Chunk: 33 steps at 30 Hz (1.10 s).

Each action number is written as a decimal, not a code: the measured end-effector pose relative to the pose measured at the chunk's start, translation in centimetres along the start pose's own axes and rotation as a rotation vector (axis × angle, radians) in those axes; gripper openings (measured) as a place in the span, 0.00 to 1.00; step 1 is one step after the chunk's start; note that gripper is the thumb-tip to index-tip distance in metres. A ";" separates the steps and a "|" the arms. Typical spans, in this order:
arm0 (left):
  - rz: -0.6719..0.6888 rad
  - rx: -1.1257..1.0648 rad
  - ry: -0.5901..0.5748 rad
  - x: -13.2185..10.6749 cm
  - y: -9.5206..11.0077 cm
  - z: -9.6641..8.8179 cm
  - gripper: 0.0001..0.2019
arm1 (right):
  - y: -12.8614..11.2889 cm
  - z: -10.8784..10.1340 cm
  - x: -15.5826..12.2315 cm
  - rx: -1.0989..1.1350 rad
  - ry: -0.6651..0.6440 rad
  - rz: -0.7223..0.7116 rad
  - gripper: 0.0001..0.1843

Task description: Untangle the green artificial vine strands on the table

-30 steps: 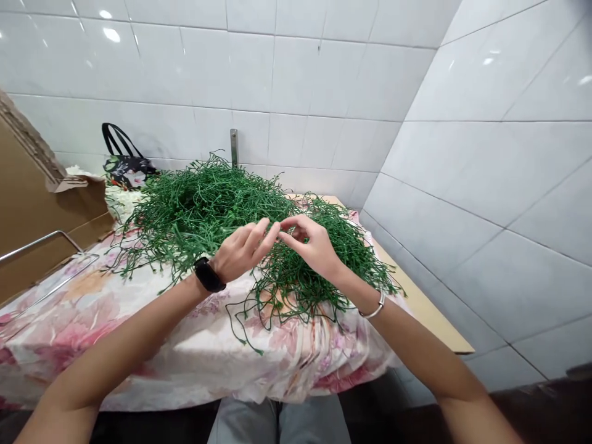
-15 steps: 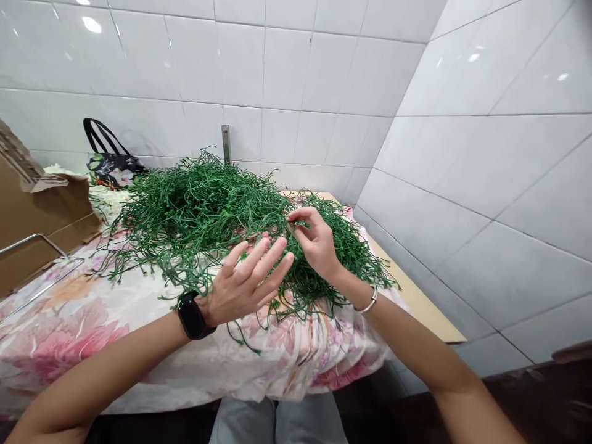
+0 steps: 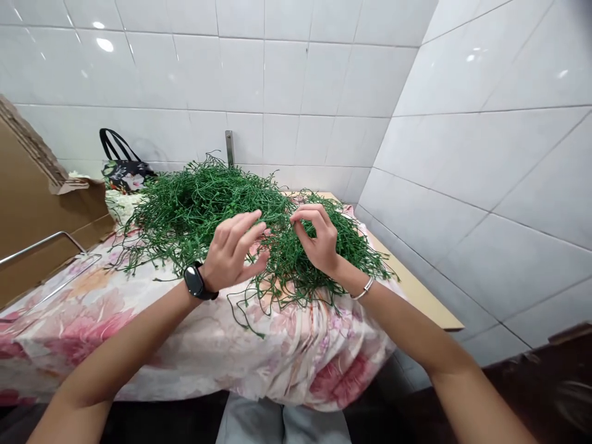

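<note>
A large heap of thin green plastic-looking stems (image 3: 217, 197) with small budded tips lies across the table. A second, smaller pile of green stems (image 3: 356, 246) is to the right of it. My left hand (image 3: 234, 250), with a black watch on its wrist, is held over the near side of the heap, fingers spread and nothing visible in them. Just right of it, my right hand (image 3: 320, 239) is above the smaller pile. Its thumb and fingertips are pressed together in a pinch; whatever lies between them is too small to tell from the stems behind.
A floral cloth (image 3: 185, 345) covers most of the table, with a bare board edge (image 3: 430, 302) at right. On the left stand a cardboard box (image 3: 50, 228) and a bent metal rod (image 3: 55, 237). Behind are pale flowers (image 3: 121, 206), a floral bag (image 3: 124, 176) and tiled walls.
My left hand has risen slightly and turned, its fingers now bent more toward my right hand. My right hand keeps its pinch nearly in place. The view has shifted a little.
</note>
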State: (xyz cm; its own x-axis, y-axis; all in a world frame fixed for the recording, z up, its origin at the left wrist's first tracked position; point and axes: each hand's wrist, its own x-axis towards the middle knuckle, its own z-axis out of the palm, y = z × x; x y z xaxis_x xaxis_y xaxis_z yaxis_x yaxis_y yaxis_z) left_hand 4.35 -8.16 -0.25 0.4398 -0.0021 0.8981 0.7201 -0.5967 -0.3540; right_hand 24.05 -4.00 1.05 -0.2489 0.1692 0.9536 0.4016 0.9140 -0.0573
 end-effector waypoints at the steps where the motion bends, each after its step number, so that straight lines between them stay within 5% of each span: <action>1: -0.069 -0.035 -0.069 0.0 -0.4 0.3 0.31 | -0.1 0.0 0.0 0.014 -0.008 0.001 0.10; 6: -0.172 -0.203 -0.340 -0.7 -2.2 1.7 0.40 | -0.7 0.3 -0.3 0.107 -0.089 0.068 0.06; 11: -0.191 -0.297 -0.373 -1.5 -3.2 2.1 0.38 | -1.1 0.7 -0.5 0.313 -0.064 0.287 0.03; 15: -0.215 -0.282 -0.353 -1.9 -3.6 2.3 0.33 | -0.9 0.9 -0.4 0.479 -0.030 0.423 0.03; 21: -0.261 -0.216 -0.271 -1.9 -2.9 2.5 0.27 | -0.4 0.8 -0.6 0.487 -0.138 0.438 0.04; 25: -0.253 -0.159 -0.076 -1.7 -2.4 2.3 0.35 | -0.3 0.7 -0.6 0.471 -0.172 0.390 0.03; 28: -0.207 -0.143 0.041 -1.8 -2.0 1.9 0.33 | -0.3 0.6 -0.5 0.433 -0.201 0.326 0.01; 33: -0.106 -0.127 0.027 -1.0 -0.9 1.1 0.26 | -0.5 0.2 -0.3 0.346 -0.216 0.207 0.02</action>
State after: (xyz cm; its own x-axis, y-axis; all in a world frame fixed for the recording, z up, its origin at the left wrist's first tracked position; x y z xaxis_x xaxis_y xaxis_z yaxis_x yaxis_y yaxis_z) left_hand 3.83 -6.77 -1.14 0.3490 0.0456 0.9360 0.6875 -0.6912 -0.2227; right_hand 23.73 -4.44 0.76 -0.3873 0.4007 0.8303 0.1531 0.9161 -0.3706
